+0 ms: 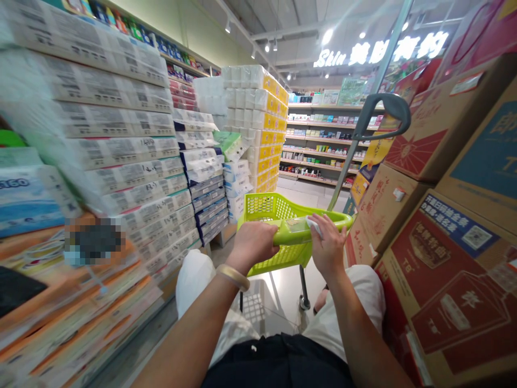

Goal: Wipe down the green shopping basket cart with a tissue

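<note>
A lime-green plastic shopping cart (262, 201) with perforated sides stands in front of my knees. My left hand (255, 243) is closed around the left part of its push handle (298, 228). Under the fingers of my right hand (329, 245) is a small white wipe (314, 224), pressed against the handle's right part. A clear panel is set into the handle between my hands. The wipe is mostly covered by my fingers, so its full size is hidden.
Stacked tissue packs (141, 151) rise close on the left, with toilet-roll packs (242, 108) beyond. Cardboard cartons (452, 291) crowd the right side. A grey loop handle on a slanted pole (342, 175) stands beyond the cart. Stocked shelves (323, 126) line the back.
</note>
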`<move>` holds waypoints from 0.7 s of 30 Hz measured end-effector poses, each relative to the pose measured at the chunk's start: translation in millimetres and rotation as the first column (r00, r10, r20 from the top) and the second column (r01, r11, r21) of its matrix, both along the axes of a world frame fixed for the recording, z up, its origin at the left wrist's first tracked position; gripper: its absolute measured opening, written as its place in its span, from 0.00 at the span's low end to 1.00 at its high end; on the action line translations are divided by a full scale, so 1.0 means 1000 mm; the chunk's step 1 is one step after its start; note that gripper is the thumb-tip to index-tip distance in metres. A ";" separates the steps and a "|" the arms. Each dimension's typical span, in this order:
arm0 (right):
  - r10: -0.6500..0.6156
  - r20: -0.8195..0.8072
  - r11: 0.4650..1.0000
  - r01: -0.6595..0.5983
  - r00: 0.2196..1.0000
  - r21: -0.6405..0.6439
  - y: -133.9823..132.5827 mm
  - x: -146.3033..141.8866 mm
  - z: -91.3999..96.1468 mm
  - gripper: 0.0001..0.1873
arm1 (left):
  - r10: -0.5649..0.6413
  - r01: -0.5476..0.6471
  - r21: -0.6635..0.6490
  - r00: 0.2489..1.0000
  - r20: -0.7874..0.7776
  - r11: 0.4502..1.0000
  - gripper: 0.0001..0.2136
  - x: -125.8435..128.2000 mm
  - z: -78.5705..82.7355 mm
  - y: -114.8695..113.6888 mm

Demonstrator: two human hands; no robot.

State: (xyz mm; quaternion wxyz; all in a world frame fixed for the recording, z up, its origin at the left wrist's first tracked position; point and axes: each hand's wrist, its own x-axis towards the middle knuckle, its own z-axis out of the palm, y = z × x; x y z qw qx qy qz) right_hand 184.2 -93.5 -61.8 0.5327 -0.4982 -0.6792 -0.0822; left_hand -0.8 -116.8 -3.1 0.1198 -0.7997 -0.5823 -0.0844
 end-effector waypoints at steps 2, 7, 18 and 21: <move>-0.043 -0.008 0.999 0.043 0.999 0.000 0.000 -0.002 -0.001 0.16 | 0.005 -0.005 -0.002 1.000 -0.001 1.000 0.11 0.000 0.000 0.000; 0.138 0.139 0.990 -0.141 0.981 0.012 -0.012 -0.017 -0.006 0.17 | 0.003 -0.003 -0.005 1.000 0.003 1.000 0.13 0.000 -0.001 0.000; 0.105 0.087 0.994 -0.105 0.991 -0.006 -0.005 -0.012 -0.001 0.16 | 0.004 -0.004 0.005 1.000 -0.015 1.000 0.12 0.000 -0.001 0.001; 0.136 0.096 0.991 -0.136 0.986 -0.007 -0.006 -0.011 0.000 0.15 | -0.013 0.014 0.009 1.000 -0.016 1.000 0.11 -0.001 -0.001 0.002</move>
